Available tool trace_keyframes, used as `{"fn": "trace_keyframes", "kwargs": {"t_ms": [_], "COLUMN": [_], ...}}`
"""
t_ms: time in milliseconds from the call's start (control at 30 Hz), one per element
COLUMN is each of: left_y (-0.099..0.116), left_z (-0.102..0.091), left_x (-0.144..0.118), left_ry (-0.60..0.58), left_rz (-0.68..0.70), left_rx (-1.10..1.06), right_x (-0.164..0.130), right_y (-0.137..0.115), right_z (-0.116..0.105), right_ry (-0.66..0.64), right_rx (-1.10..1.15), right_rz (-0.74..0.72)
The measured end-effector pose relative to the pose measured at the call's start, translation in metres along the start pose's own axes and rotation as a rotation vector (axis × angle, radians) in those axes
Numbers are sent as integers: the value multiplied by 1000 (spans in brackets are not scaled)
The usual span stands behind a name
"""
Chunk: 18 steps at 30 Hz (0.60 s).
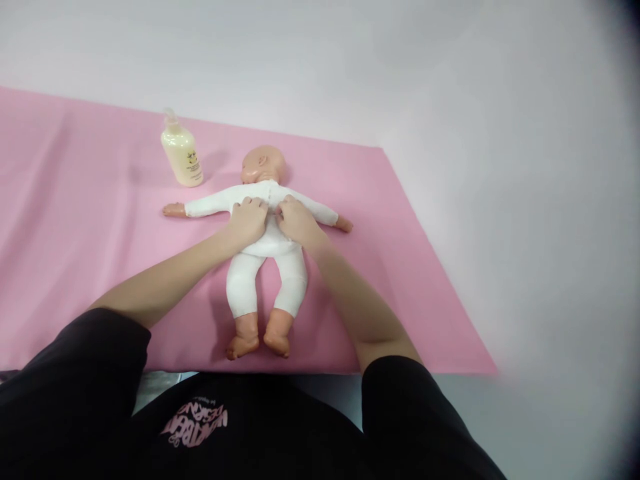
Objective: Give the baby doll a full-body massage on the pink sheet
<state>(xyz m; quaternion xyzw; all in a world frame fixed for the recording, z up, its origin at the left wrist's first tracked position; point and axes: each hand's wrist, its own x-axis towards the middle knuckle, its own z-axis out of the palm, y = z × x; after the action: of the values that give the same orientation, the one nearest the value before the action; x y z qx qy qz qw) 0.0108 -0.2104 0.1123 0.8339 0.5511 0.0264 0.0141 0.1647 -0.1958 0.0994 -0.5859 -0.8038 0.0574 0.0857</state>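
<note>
A baby doll (267,248) in a white cloth body lies stretched out, its head turned to the left and its arms spread wide. My left hand (249,220) rests on the left side of its torso with curled fingers. From the other side, my right hand (296,219) is closed against the torso near the midline, thumb and fingers drawn together on the white cloth. The two hands are close together but apart. Most fingertips are hidden, so how much cloth they pinch is not visible.
A pump bottle (183,155) of pale yellow liquid stands left of the doll's head. Under everything is a pink sheet (390,293) with soft creases at left. Its right edge slants down toward me, with a pale surface (500,167) beyond.
</note>
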Motion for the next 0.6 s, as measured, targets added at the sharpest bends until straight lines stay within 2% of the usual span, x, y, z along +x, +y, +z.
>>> {"fn": "trace_keyframes", "kwargs": {"t_ms": [133,367,467,600], "left_y": [-5,-16,-23,-28], "left_z": [4,14,20,28], "left_x": [5,15,21,24], "left_ry": [46,129,168,225], "left_rz": [-14,-31,13,30], "left_rx": [-36,-98,-144,-150], "right_x": [5,12,12,8], "right_y": [1,10,8,3], "right_z": [11,25,25,23], "right_ry": [82,200,199,266], "right_rx": [-9,208,187,84], "right_rz": [4,36,26,0]}}
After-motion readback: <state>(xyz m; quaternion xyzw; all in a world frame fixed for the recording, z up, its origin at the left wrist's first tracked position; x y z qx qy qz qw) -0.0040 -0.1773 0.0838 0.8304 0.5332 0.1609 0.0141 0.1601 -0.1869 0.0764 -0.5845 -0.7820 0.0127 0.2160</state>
